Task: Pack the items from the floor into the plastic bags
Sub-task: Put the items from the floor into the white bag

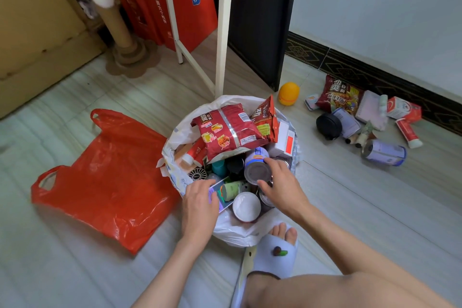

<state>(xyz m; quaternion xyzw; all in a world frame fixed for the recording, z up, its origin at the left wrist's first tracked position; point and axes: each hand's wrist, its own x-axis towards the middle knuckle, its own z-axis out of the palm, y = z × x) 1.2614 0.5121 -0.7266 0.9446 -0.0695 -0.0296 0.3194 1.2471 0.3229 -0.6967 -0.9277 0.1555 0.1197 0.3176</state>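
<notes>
My bare knee (350, 290) is closest to me, down at about five o'clock, and just past it is my foot in a pale slipper (276, 252) that touches the white bag (240, 232). The white bag sits in the middle of the floor and it is very full. My right hand (282, 182) is in the bag, with my fingers curled on the rim of a tin can (257, 170) that lies on its side. My left hand (200, 205) lies fairly flat on a flat purple pack (220, 192) at the near edge of the bag; I can't tell if I grip it. I think I should push the can down snugly beside the white cup (246, 206) and keep the bag's edge steady so nothing tips out. The noodle packs (227, 130) on top, at twelve o'clock, look ready to slide. The red bag (105, 177) lies flat at nine o'clock, so the next things should go there. More items (362, 117) wait on the floor at two o'clock, well apart from the bags
</notes>
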